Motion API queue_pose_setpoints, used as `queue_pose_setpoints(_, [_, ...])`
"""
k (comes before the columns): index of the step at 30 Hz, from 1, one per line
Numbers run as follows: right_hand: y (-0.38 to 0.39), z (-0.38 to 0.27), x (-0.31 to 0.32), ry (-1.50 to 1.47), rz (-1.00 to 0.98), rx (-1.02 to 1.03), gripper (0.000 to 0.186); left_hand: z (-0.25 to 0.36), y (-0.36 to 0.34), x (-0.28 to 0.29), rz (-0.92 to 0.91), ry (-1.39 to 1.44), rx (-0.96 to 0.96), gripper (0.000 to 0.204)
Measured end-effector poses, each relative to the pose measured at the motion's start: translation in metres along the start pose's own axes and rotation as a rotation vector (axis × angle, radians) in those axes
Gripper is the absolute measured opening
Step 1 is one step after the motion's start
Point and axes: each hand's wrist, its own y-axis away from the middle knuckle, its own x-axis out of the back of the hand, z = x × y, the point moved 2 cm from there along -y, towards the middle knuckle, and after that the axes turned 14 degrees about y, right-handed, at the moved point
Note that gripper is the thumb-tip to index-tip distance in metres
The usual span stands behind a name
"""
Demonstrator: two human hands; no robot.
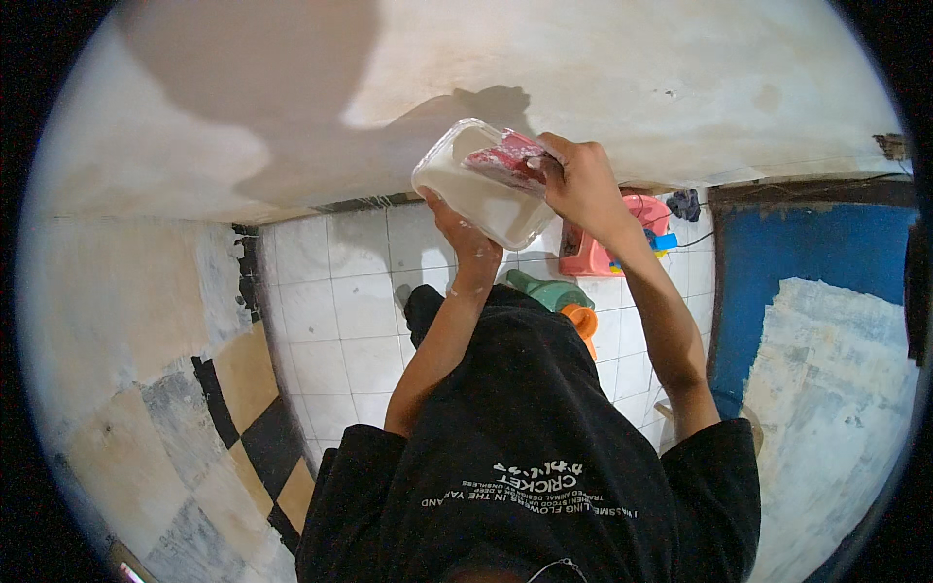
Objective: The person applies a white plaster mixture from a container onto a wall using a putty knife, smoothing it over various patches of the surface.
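My left hand [470,239] is wrapped round the near lower side of a white rectangular plastic tub [422,175], tilted in front of the wall. Pale, creamy paste smears its inside and rim. My right hand [583,187] grips a red putty spreader [515,154] with white paste caked on its blade. The spreader lies over the tub's opening at its right side. Spots of paste dot my left fingers and wrist.
Ahead stands a patchy, cream-coated wall [641,87]. White tiles [360,311] cover the floor, where a pink plastic item [591,257], a green item [546,290] and an orange cup-like item [581,319] sit. At right is a partly coated blue panel [816,243]; at left, a checkered wall [272,437].
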Motion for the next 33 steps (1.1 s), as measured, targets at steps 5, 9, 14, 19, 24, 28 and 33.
queue_pose_setpoints(5, [0.022,0.011,-0.017,-0.049,-0.005,-0.215,0.012,-0.002,0.002,0.005,0.029,-0.044,0.023,0.07])
queue_pose_setpoints(9, [0.043,0.009,-0.023,-0.102,0.041,-0.34,0.01,-0.007,0.003,0.008,0.149,-0.083,-0.066,0.064])
queue_pose_setpoints(14, [0.052,0.001,-0.01,-0.117,0.266,-0.375,0.008,-0.012,0.004,0.005,0.167,-0.011,-0.036,0.063])
queue_pose_setpoints(19, [0.065,-0.004,-0.019,-0.081,0.224,-0.401,0.009,-0.014,0.001,0.005,0.189,-0.054,-0.079,0.064])
queue_pose_setpoints(24, [0.078,-0.008,-0.043,-0.124,0.344,-0.314,0.016,-0.022,-0.001,0.02,0.216,-0.122,-0.072,0.063])
queue_pose_setpoints(28, [0.081,-0.015,-0.046,-0.169,0.38,-0.344,0.018,-0.022,0.002,0.021,0.233,-0.097,-0.084,0.061])
queue_pose_setpoints(33, [0.07,-0.004,-0.028,-0.063,0.319,-0.363,0.009,-0.015,0.003,0.015,0.236,-0.061,-0.01,0.06])
